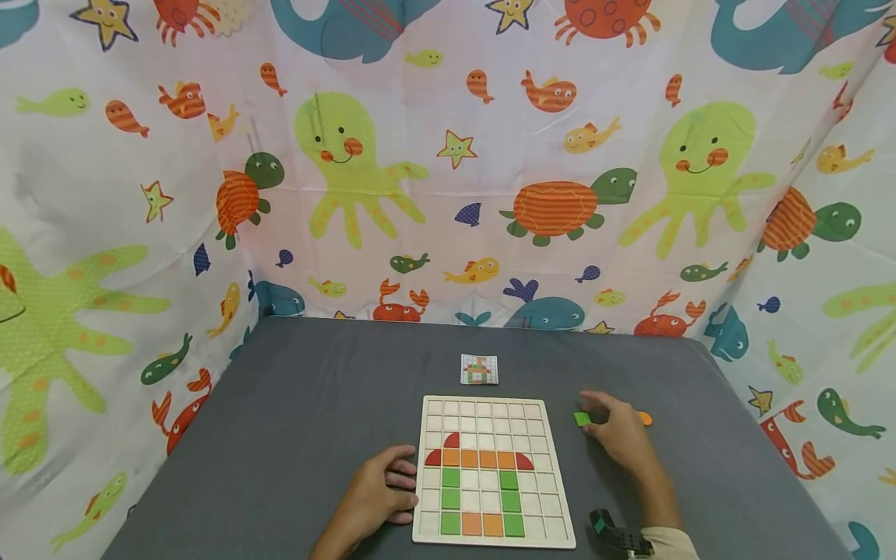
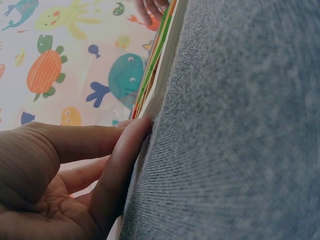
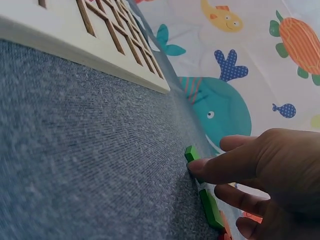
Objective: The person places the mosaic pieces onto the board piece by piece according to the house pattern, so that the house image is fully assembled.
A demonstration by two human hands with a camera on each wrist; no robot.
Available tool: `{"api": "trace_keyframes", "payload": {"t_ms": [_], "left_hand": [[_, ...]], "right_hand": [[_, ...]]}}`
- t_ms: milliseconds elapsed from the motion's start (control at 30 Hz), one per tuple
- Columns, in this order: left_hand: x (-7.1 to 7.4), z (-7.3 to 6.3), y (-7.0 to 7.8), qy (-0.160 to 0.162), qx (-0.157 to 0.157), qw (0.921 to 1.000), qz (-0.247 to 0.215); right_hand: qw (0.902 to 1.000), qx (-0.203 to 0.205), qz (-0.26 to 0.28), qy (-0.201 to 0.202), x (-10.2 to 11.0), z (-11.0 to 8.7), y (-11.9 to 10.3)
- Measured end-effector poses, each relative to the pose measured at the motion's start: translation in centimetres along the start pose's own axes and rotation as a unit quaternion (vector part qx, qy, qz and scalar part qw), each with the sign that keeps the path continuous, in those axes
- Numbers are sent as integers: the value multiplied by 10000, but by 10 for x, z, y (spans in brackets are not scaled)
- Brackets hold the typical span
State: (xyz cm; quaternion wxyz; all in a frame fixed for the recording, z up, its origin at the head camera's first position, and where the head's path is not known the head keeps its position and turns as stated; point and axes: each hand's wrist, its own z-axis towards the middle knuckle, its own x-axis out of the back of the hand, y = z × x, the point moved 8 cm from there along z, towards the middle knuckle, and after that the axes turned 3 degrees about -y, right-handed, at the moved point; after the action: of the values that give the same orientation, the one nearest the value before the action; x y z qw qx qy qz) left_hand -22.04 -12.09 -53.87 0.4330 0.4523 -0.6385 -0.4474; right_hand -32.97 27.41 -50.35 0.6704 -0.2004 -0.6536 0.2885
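My left hand (image 1: 374, 494) rests at the left edge of a white gridded board (image 1: 553, 498), its fingertips touching the board's side. Red quarter-round pieces (image 1: 524, 461), orange squares (image 1: 488, 460) and green squares (image 1: 451, 498) fill some of the board's cells. To the right of the board, my right hand (image 1: 619, 432) reaches down to a green block (image 1: 582, 419) on the table. Seen from the right wrist, a fingertip touches this green block (image 3: 191, 153), while the other fingers stay spread apart. A second green block (image 3: 211, 209) lies beneath the hand.
Behind the board lies a small card (image 1: 479, 369) printed with a coloured grid pattern. An orange piece (image 1: 645, 418) shows past the right hand, partly hidden by it. The grey table (image 1: 336, 389) is bordered by a curtain (image 1: 448, 257) printed with sea animals.
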Motion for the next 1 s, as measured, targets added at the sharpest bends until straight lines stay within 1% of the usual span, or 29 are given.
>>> {"api": "trace_keyframes", "payload": {"t_ms": [233,500,867,1000], "left_hand": [[0,-1,2,23,-25,10000,34],[0,0,2,41,-17,10000,80],[1,0,0,78,36,9999,93],[0,1,0,68,19,9999,81]], "right_hand": [[9999,95,-122,59,1,0,1],[9998,-27,-160,89,0,2,3],[9996,232,-129,106,-7,2,-21],[9997,223,-100,38,-12,3,-30]]}}
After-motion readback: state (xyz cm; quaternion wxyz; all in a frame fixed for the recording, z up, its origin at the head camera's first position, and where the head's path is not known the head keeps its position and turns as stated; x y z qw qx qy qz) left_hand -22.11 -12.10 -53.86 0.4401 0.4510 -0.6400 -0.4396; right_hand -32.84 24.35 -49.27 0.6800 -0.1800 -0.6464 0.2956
